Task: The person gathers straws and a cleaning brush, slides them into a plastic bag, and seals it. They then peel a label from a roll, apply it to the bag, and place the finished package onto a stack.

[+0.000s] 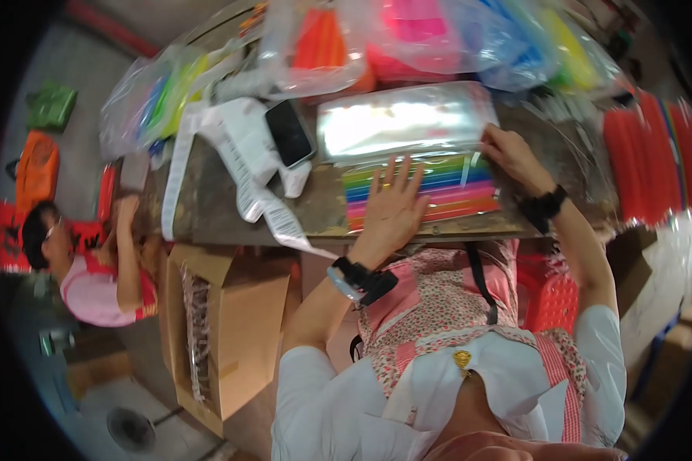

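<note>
A clear plastic bag with rainbow-coloured strips (461, 184) in it lies on the wooden table in front of me. My left hand (396, 203) rests flat on it, fingers spread and pointing away from me. At the bag's far right corner, my right hand (515, 157) has its fingers curled in a pinch on the clear plastic edge. Just beyond lies a shiny stack of clear plastic bags (400, 119), its right end close to my right fingertips. What exactly the right fingertips pinch is partly hidden.
Left of the bags lie a black phone (290, 134) and a curling strip of white labels (242, 169). Bags of coloured strips (323, 46) line the far edge; red bundles (646, 161) stand right. An open carton (246, 330) sits below left. Another person (100, 276) works at left.
</note>
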{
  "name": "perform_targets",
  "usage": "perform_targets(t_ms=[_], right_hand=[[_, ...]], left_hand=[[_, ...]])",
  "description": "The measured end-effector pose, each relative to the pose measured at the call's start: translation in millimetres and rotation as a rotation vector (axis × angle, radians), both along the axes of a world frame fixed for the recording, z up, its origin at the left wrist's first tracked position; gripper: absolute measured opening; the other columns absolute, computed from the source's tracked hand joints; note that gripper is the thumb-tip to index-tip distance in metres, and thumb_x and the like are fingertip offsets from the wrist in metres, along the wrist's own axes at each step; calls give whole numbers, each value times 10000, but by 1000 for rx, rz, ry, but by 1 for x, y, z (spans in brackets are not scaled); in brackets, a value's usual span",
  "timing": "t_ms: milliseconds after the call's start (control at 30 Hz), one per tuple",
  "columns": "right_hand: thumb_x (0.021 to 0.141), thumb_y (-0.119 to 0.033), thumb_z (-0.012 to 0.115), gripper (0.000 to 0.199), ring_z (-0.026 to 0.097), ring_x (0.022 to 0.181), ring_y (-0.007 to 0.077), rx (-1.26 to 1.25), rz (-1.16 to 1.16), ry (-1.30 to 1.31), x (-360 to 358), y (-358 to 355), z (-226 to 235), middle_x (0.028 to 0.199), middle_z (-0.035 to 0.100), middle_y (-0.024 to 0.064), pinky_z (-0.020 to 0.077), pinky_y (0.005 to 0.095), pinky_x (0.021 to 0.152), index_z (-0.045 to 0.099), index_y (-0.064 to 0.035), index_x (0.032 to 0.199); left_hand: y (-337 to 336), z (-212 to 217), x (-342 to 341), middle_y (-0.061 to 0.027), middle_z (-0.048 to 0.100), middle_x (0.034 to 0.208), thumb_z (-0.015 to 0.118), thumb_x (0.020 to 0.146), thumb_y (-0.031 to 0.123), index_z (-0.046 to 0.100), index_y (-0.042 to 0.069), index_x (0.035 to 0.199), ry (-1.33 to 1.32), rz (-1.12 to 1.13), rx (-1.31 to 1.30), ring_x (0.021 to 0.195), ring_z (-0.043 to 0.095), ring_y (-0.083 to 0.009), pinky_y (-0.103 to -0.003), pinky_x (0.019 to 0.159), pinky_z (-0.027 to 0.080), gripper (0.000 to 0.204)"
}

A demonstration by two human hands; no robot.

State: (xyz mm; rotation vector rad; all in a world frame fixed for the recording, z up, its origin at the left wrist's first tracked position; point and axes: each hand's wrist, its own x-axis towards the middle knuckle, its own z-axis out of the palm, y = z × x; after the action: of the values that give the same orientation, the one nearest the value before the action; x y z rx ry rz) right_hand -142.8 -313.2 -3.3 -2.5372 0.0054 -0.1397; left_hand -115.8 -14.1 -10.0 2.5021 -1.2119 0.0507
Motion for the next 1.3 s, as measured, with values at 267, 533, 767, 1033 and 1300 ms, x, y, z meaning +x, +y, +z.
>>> perform_targets(t_ms=[267, 533, 767, 1033, 1300], right_hand=[[904, -79, 549, 401, 605, 693, 174, 532, -187, -33, -45, 8, 12, 971, 695, 101, 486, 314, 619, 489, -70, 1301], [931, -70, 510, 603, 556, 845, 79, 758, -261, 119, -50, 20, 4, 1320, 570, 51, 463, 204, 681, 297, -120, 1492], [949, -136, 540, 566, 557, 1013, 102, 595, -237, 76, -49, 37, 4, 1309, 574, 66, 449, 204, 762, 339, -115, 1478], [938, -187, 589, 468, 611, 875, 152, 840, -188, 181, -41, 7, 4, 1096, 660, 100, 503, 277, 732, 478, -63, 1375], [854, -180, 646, 294, 650, 750, 274, 54, -283, -54, -2, -3, -9, 833, 661, 177, 497, 364, 655, 575, -2, 1077]], left_hand=[[-4, 0, 2, -153, 317, 1524, 488, 946, 346, 419, 90, 1425, -39, 14, -21, 1421, 255, -349, -509, 1146, 200, 547], [-11, -2, -2, -148, 312, 1526, 487, 944, 357, 397, 98, 1433, 4, 66, 52, 1424, 250, -336, -517, 1141, 208, 561], [-56, -16, -5, -200, 312, 1510, 469, 942, 422, 383, 34, 1421, -75, -110, -74, 1418, 246, -381, -528, 1146, 189, 623], [-98, -11, -14, -226, 321, 1498, 484, 915, 524, 391, 74, 1429, 61, -156, -210, 1409, 272, -379, -543, 1135, 192, 689], [-98, -6, -10, -217, 305, 1512, 480, 914, 554, 360, -7, 1430, -13, -133, -114, 1419, 261, -351, -497, 1142, 195, 772]])
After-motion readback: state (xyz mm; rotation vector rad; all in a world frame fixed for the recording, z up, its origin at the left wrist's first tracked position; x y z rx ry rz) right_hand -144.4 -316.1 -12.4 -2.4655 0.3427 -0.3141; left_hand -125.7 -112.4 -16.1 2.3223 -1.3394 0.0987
